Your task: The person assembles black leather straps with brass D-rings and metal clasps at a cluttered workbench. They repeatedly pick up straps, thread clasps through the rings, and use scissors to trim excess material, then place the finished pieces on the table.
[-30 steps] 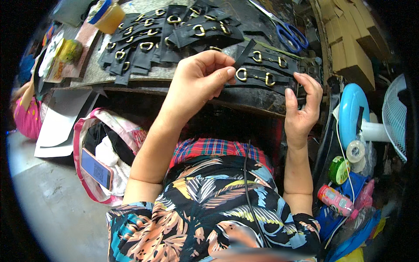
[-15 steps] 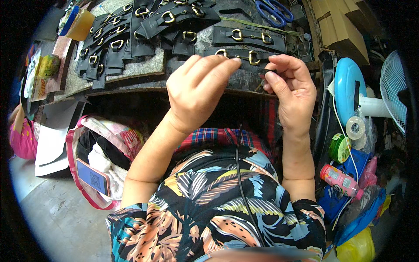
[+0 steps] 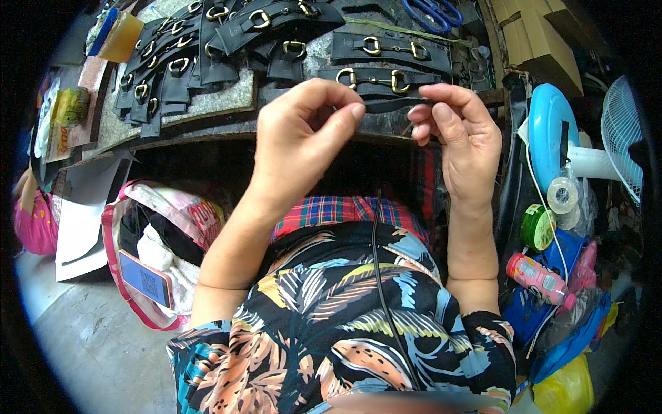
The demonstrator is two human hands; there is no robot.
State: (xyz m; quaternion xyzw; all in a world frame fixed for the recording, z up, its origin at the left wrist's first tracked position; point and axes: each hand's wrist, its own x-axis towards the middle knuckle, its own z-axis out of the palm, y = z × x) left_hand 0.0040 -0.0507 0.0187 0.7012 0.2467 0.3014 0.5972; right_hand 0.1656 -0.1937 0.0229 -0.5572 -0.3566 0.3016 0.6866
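Observation:
A thin black strip (image 3: 394, 105) stretches between my hands, just above the front edge of the workbench. My left hand (image 3: 300, 134) pinches one end between thumb and fingertips. At the other end, the thumb and index finger of my right hand (image 3: 463, 131) close on the strip, with the remaining fingers curled loosely. Right behind the strip lies a black leather piece (image 3: 376, 77) with brass-coloured D-shaped rings and a bar. A similar leather piece (image 3: 393, 52) lies beyond it. Many more black leather straps (image 3: 183, 72) with rings are heaped to the left.
Blue-handled scissors (image 3: 431, 15) and a tub of amber paste (image 3: 121, 38) sit at the back of the bench. A bag (image 3: 114, 255) holding a phone (image 3: 146, 277) is on my left. On my right are a fan (image 3: 620, 141), a tape roll (image 3: 562, 195) and a pink bottle (image 3: 538, 279).
My left hand has turned and drawn slightly left and towards me, its thumb now showing. The black strip, mostly hidden before, now shows stretched between both hands.

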